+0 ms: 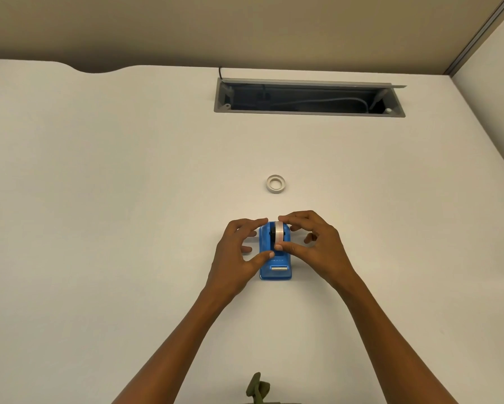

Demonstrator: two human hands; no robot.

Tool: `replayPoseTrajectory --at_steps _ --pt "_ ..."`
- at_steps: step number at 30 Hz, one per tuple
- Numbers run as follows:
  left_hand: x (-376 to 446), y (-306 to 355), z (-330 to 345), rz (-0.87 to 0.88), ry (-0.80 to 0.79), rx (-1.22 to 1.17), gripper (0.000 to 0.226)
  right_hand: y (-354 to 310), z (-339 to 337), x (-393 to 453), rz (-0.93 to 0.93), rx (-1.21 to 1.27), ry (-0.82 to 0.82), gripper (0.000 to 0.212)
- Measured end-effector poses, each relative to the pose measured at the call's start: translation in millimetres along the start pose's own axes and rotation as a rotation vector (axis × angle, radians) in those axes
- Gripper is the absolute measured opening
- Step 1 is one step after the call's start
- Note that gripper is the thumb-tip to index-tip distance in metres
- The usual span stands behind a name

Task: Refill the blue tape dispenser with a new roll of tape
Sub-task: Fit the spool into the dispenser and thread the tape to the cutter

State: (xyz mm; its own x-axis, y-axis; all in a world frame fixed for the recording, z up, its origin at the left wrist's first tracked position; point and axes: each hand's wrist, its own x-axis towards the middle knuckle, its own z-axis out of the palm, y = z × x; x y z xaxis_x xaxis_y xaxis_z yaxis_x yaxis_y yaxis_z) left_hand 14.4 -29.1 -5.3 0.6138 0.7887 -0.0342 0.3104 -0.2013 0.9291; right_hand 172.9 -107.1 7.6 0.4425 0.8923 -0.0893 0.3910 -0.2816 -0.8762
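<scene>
On the white desk [99,199] nothing lies at the far left. The left hand [239,252] is placed against the left side of the blue tape dispenser [275,258], fingers spread and curved. Its thumb [262,256] is pressed on the sloped top near the cutter, and the index tip is laid at the upper left edge of the body. The dispenser seems to be steadied by this hand rather than lifted, as it rests flat on the desk, approx. in the middle and close to the person.

In the dispenser a roll of tape [279,233] is seen on edge, w/ a black hub just beside it. The roll is pinched by the right hand [317,243]: index finger on its far top, thumb on its near part. The other fingers are half open and hold nothing.

Farther back, well apart from the dispenser, a second white ring [275,184] lies flat. Whether it is an empty core cannot be told. At the back right an open cable tray [309,97] is set in the desk.

Step in hand, as judged: the roll is being seated in the cradle. Next move probably calls for the hub to be pressed fully down, then the free end to be found and drawn fwd. to the cutter [279,268]. Whether the hub is already seated cannot be told.
</scene>
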Motion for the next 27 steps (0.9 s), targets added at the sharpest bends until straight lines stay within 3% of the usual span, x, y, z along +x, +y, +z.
replayPoseTrajectory --at_steps 7,13,20,27 --pt "-3 -2 -1 -0.002 -0.003 0.004 0.051 0 -3 3 0.029 0.015 -0.027 0.045" --pt "-1 3 -5 0.038 -0.01 -0.008 0.053 -5 -6 1 0.053 0.082 -0.053 0.056" --pt "0 4 -6 0.065 -0.026 -0.009 0.051 -4 -21 -12 -0.004 0.127 0.034 0.021" --pt "4 5 -4 0.076 -0.036 0.002 0.05 -5 -16 -15 -0.135 0.009 -0.033 0.033"
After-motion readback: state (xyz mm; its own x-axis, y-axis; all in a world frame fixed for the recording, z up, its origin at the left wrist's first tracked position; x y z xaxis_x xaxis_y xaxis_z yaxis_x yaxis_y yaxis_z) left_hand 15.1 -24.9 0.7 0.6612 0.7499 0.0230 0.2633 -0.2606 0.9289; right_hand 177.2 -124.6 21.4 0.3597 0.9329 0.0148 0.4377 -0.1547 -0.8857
